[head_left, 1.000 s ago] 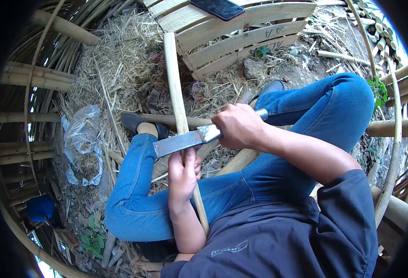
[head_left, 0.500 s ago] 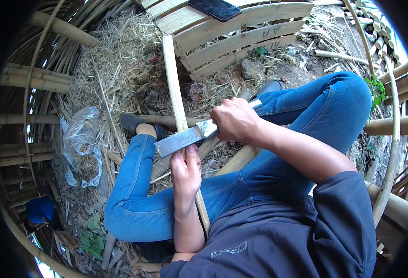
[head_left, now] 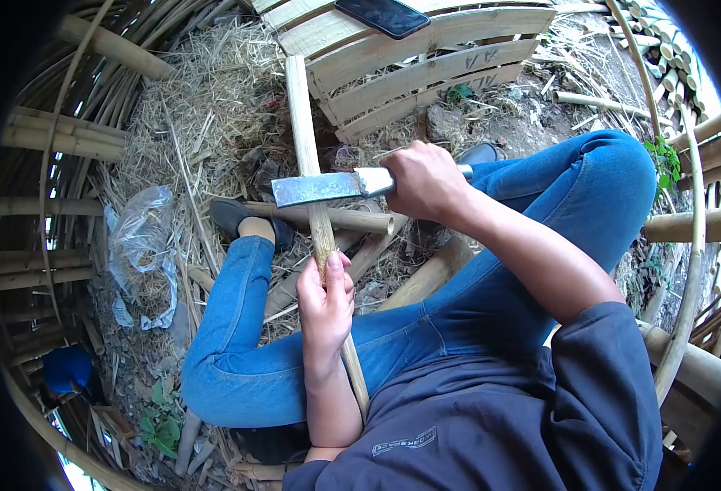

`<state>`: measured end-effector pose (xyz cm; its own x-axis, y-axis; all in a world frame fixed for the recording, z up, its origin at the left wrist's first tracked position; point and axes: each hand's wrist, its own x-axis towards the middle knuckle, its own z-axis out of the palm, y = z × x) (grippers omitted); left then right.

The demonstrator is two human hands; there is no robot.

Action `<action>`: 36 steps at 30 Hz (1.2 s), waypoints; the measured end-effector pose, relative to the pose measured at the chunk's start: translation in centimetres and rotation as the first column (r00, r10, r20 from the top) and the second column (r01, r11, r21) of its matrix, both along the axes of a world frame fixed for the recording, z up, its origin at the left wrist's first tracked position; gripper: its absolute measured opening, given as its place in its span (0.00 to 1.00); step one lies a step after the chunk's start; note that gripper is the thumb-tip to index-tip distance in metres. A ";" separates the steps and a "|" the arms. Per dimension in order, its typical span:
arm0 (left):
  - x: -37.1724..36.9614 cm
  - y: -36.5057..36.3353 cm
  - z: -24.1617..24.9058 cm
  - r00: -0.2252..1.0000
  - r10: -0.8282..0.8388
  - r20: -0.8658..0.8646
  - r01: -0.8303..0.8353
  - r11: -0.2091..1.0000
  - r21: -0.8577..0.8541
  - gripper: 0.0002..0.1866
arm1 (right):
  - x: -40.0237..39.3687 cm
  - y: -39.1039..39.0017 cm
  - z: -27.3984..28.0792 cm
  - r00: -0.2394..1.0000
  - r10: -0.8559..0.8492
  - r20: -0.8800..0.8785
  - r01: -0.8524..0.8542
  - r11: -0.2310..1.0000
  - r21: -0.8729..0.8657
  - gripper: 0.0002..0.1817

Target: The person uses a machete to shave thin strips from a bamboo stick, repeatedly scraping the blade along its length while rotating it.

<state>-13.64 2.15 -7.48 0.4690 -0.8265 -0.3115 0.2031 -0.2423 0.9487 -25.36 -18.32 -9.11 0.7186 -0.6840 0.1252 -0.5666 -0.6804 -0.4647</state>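
Observation:
A long pale bamboo strip (head_left: 301,114) runs from beside my body, between my legs, out toward the wooden crate. My left hand (head_left: 325,296) is closed round its near part, thumb lying along the top. In my right hand (head_left: 428,182) is a broad-bladed knife (head_left: 318,189), gripped by its handle with the blade pointing left. The blade is worn grey metal, with a pale wrapping where it meets the handle. It lies crosswise over the strip, a short way beyond my left fingertips, and hides a small piece of it.
A slatted wooden crate (head_left: 426,65) stands ahead with a phone (head_left: 383,16) on top. Straw and shavings cover the ground. A clear plastic bag (head_left: 144,254) lies at left. Bamboo poles (head_left: 336,217) rest near my feet; more bamboo is stacked at far right.
My right hand has slid the knife away from me along the strip, and its blade is now more level. My left hand keeps its hold, and more strip shows between it and the blade.

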 end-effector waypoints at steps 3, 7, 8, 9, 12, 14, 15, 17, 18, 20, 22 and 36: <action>0.3 -0.2 -0.2 0.999 0.017 0.049 -0.017 1.000 -0.009 0.15 | -0.3 0.0 0.0 0.998 0.004 0.060 -0.004 1.000 -0.001 0.07; 0.7 -0.3 -1.1 0.990 0.061 0.124 -0.058 0.998 -0.029 0.14 | -0.1 2.0 0.7 0.989 0.135 0.052 -0.139 0.987 0.077 0.07; 0.7 -0.3 -1.1 0.990 0.071 0.123 -0.067 0.997 -0.037 0.14 | -0.1 2.5 0.8 0.984 0.179 0.003 -0.179 0.982 0.055 0.08; 0.7 -0.2 -1.2 0.987 0.066 0.148 -0.064 0.998 -0.020 0.14 | 0.0 2.9 0.6 0.978 0.208 -0.023 -0.207 0.977 0.057 0.09; 0.8 0.0 -2.2 0.958 0.044 0.284 -0.051 0.999 0.018 0.14 | 0.0 3.7 0.3 0.971 0.231 -0.055 -0.227 0.972 0.065 0.09; 0.2 -0.1 -2.8 0.897 0.026 0.442 -0.042 0.999 0.025 0.14 | -0.1 3.7 -0.3 0.975 0.210 -0.065 -0.206 0.976 0.068 0.09; 0.1 0.0 -2.5 0.875 0.022 0.483 -0.040 0.999 0.027 0.14 | -0.2 3.8 -0.4 0.978 0.197 -0.071 -0.194 0.980 0.050 0.09; 0.0 0.0 -2.2 0.881 0.017 0.472 -0.039 0.998 0.038 0.14 | -0.1 3.7 -0.3 0.977 0.203 -0.063 -0.201 0.979 0.032 0.09; 0.0 0.1 -2.2 0.884 0.010 0.468 -0.035 0.998 0.044 0.14 | -0.2 3.7 -0.3 0.978 0.202 -0.058 -0.201 0.979 0.024 0.09; 0.2 0.1 -2.4 0.888 0.003 0.459 -0.029 0.998 0.049 0.14 | -0.1 3.6 -0.4 0.976 0.212 -0.052 -0.211 0.977 0.017 0.09; 0.2 0.1 -2.4 0.892 0.010 0.451 -0.033 0.999 0.043 0.14 | 0.0 3.4 -0.4 0.975 0.216 -0.047 -0.216 0.976 0.014 0.09; 0.0 -0.2 -2.4 0.938 0.052 0.344 -0.047 0.999 -0.022 0.13 | -0.1 3.2 -0.2 0.978 0.206 -0.042 -0.205 0.979 0.016 0.08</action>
<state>-13.62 1.99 -9.88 0.5860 -0.8023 -0.1135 -0.1247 -0.2276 0.9657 -25.42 -15.16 -9.29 0.8485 -0.5225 0.0838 -0.4351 -0.7790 -0.4515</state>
